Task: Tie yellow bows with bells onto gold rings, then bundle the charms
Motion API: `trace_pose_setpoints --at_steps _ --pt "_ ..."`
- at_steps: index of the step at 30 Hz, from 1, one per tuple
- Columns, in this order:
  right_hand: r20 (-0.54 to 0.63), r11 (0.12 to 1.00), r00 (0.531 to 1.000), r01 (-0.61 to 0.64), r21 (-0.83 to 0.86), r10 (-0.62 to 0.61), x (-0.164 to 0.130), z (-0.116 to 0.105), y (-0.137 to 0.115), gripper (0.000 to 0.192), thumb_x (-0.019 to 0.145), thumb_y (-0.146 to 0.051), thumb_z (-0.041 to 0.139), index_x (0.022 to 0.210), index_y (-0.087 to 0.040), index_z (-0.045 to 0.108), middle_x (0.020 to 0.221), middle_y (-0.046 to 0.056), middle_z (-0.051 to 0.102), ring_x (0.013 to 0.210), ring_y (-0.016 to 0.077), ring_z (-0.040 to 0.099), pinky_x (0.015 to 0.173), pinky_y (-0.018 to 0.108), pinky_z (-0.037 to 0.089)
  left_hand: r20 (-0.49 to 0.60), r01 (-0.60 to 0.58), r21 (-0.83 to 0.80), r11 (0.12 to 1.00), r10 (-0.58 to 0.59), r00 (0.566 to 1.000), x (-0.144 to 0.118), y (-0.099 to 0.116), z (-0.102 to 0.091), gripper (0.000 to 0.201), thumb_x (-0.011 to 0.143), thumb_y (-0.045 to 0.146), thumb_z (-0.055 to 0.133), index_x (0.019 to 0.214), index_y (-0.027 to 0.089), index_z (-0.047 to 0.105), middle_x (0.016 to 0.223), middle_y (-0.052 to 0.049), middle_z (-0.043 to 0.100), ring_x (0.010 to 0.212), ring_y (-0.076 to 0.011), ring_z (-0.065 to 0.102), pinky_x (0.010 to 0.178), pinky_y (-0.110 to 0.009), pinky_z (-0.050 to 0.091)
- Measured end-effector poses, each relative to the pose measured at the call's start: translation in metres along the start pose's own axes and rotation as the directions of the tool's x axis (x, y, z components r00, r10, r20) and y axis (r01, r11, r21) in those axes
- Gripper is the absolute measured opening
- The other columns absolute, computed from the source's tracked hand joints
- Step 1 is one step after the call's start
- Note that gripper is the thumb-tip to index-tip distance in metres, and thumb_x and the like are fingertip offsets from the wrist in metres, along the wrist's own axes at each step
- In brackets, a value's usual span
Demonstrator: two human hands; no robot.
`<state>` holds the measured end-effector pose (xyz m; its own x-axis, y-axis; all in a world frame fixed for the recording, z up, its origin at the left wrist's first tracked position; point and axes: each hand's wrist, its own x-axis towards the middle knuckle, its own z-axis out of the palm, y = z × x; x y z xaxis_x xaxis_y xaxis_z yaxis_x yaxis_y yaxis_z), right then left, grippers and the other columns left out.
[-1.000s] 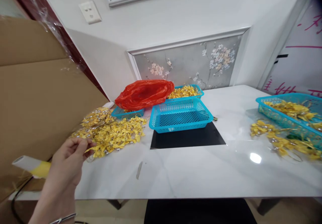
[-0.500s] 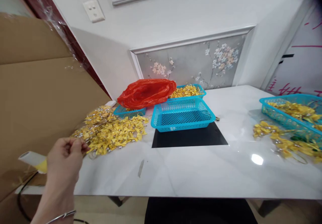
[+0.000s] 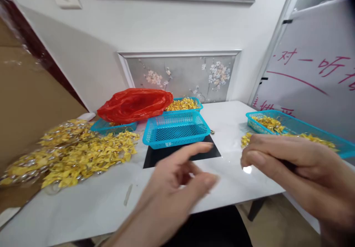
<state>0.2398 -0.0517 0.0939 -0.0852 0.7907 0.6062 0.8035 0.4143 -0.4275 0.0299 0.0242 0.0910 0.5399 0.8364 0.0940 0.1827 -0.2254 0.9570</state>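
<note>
A: What sits closest to the camera?

B: Both hands, raised over the near edge of the white counter (image 3: 83, 206). The left hand (image 3: 177, 180) is blurred, its fingers spread loosely with the forefinger stretched forward; it grips nothing. The right hand (image 3: 294, 165) has its fingers curled together, thumb tucked under, and something dark shows inside the curl, too hidden to name, so I cannot tell whether it grips anything.

A: And just beyond them?

B: A black square panel (image 3: 183, 154) set in the counter, with an empty blue basket (image 3: 176, 129) standing on its far edge. To the left, well apart from the hands, lies a big heap of yellow pieces (image 3: 80, 154) spreading toward the cardboard sheet (image 3: 24, 106).

A: On the right?

B: Another long blue basket (image 3: 299, 128) holding yellow pieces, just behind the right hand.

A: Farther back?

B: A red plastic bag (image 3: 135, 104) slumped over a small blue basket (image 3: 111, 127), and beside it a further blue basket full of yellow pieces (image 3: 184, 104), against the wall's flower panel (image 3: 180, 77).
</note>
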Motion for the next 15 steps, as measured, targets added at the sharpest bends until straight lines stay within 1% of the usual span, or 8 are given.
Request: trace_pose_setpoints --at_steps 1,2,4,5,7,11,13,15 --pt "0.008 1.000 1.000 0.023 -0.014 -0.023 0.004 0.002 -0.006 0.030 0.097 -0.032 0.048 0.071 -0.023 0.059 0.064 -0.001 0.058 0.054 0.0123 0.052 0.046 0.025 0.035 0.093 0.016 -0.107 0.994 -0.006 0.996 0.002 0.005 0.014 0.041 0.071 0.036 0.072 0.112 0.037 0.067 0.059 0.001 0.062 0.054 -0.0169 0.056 0.048 -0.029 0.043" --pt "0.015 0.999 0.999 0.041 -0.023 -0.040 0.006 0.004 -0.011 0.032 0.097 -0.031 0.048 0.068 -0.022 0.057 0.061 -0.001 0.054 0.052 0.0113 0.049 0.047 0.024 0.034 0.187 0.035 -0.209 0.977 0.005 0.982 0.004 0.007 0.023 0.035 0.074 0.035 0.071 0.108 0.037 0.067 0.056 0.003 0.060 0.050 -0.0148 0.053 0.047 -0.028 0.040" --pt "0.010 0.998 0.998 0.059 -0.037 -0.059 0.007 0.005 -0.016 0.036 0.098 -0.029 0.045 0.064 -0.020 0.052 0.056 -0.002 0.047 0.049 0.0097 0.045 0.047 0.024 0.033 0.246 0.038 -0.364 0.930 0.056 0.968 0.007 0.008 0.031 0.009 0.079 0.032 0.069 0.088 0.031 0.069 0.054 0.005 0.054 0.044 -0.0097 0.044 0.043 -0.025 0.034" --pt "-0.005 0.997 0.998 0.067 -0.039 -0.067 0.007 0.006 -0.016 0.036 0.098 -0.028 0.045 0.063 -0.020 0.051 0.056 -0.003 0.046 0.048 0.0092 0.044 0.046 0.024 0.032 0.253 0.035 -0.409 0.912 0.076 0.964 0.007 0.007 0.030 0.005 0.082 0.032 0.067 0.079 0.027 0.068 0.054 0.005 0.051 0.042 -0.0078 0.040 0.042 -0.024 0.030" --pt "-0.048 0.997 0.996 0.067 -0.044 -0.069 0.006 0.006 -0.014 0.033 0.097 -0.028 0.047 0.065 -0.019 0.053 0.057 -0.003 0.048 0.049 0.0089 0.045 0.046 0.023 0.033 0.267 0.041 -0.442 0.896 0.088 0.960 0.006 0.003 0.022 0.018 0.086 0.033 0.064 0.071 0.022 0.064 0.055 0.005 0.049 0.043 -0.0058 0.034 0.041 -0.023 0.026" --pt "-0.236 0.997 0.972 -0.006 -0.083 -0.013 0.009 0.008 -0.005 0.025 0.093 -0.022 0.053 0.069 -0.019 0.059 0.061 -0.003 0.053 0.052 0.0092 0.047 0.049 0.022 0.035 0.314 0.091 -0.367 0.926 0.031 0.949 -0.002 -0.014 -0.006 0.024 0.088 0.037 0.064 0.075 0.017 0.062 0.053 0.006 0.047 0.044 -0.0051 0.033 0.041 -0.021 0.022" --pt "-0.381 0.994 0.924 -0.070 -0.086 0.032 0.008 0.009 0.002 0.022 0.089 -0.019 0.057 0.067 -0.020 0.059 0.059 -0.004 0.050 0.051 0.0089 0.044 0.050 0.022 0.035 0.275 0.070 -0.322 0.944 0.023 0.961 -0.009 -0.024 -0.024 0.026 0.088 0.038 0.063 0.073 0.017 0.061 0.052 0.006 0.046 0.045 -0.0054 0.033 0.042 -0.020 0.023" --pt "-0.502 0.988 0.859 -0.144 -0.055 0.097 0.004 0.008 0.013 0.020 0.085 -0.018 0.062 0.066 -0.021 0.060 0.056 -0.005 0.044 0.049 0.0089 0.039 0.049 0.023 0.033 0.253 0.062 -0.334 0.940 0.026 0.967 -0.017 -0.034 -0.041 0.028 0.087 0.039 0.064 0.070 0.017 0.060 0.053 0.006 0.044 0.047 -0.0059 0.032 0.043 -0.020 0.023"
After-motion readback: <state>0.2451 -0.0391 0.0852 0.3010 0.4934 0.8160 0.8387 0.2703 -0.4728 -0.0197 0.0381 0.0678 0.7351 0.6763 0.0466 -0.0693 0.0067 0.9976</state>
